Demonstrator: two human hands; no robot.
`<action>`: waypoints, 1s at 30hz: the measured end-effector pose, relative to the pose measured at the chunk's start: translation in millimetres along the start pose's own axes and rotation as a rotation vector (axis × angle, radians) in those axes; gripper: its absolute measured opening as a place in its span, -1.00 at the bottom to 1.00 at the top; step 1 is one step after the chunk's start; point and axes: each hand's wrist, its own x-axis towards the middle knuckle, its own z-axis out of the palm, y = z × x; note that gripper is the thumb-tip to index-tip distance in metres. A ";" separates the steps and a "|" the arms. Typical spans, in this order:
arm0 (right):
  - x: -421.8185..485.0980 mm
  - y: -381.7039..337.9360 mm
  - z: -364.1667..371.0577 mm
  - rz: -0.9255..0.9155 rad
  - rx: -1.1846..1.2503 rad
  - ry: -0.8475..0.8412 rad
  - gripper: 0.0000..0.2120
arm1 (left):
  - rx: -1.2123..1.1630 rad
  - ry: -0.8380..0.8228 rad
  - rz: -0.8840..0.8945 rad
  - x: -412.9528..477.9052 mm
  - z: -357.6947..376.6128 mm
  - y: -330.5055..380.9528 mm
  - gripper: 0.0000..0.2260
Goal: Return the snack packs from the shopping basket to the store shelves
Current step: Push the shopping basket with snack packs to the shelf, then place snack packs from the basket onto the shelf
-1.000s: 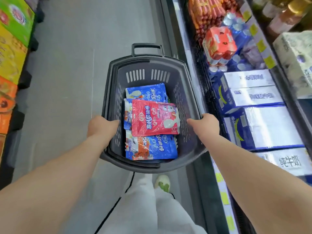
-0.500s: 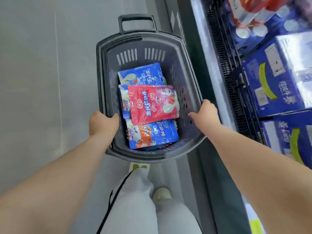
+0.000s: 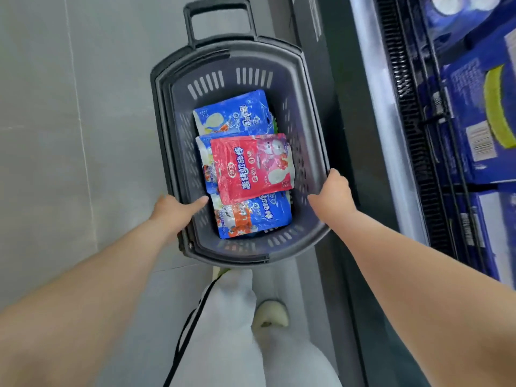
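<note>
Head view looks straight down an aisle, with grey floor on the left. The left hand holds the basket at its left rim: the thumb lies over the edge, pointing inward, while the other fingers are hidden beneath the rim, so how tightly they curl cannot be told. The basket is dark grey plastic with slotted walls, and its handle stands at the far end.

All the snack packs lie flat inside. A blue pack sits at the far end. A red pack lies on top in the middle, overlapping another blue pack at the near end. One more blue edge shows beneath the red pack's left side.

The right hand grips the right rim, thumb inside and fingers curled over the outer edge. Neither hand touches a pack. Pale trousers and a shoe show below the basket. Blue cartons fill the shelf on the far right.
</note>
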 end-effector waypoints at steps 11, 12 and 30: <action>-148.7 -94.3 -118.0 -0.206 0.169 0.002 -0.65 | 0.201 -0.034 0.449 -148.1 -145.5 83.2 -0.57; -160.2 -102.1 -128.0 -0.211 0.165 -0.001 -0.62 | 0.212 -0.035 0.487 -157.9 -159.6 88.6 -0.58; -149.2 -176.3 -95.8 0.162 0.257 0.076 -0.62 | 0.575 -0.337 0.814 -72.9 -214.7 214.3 -0.65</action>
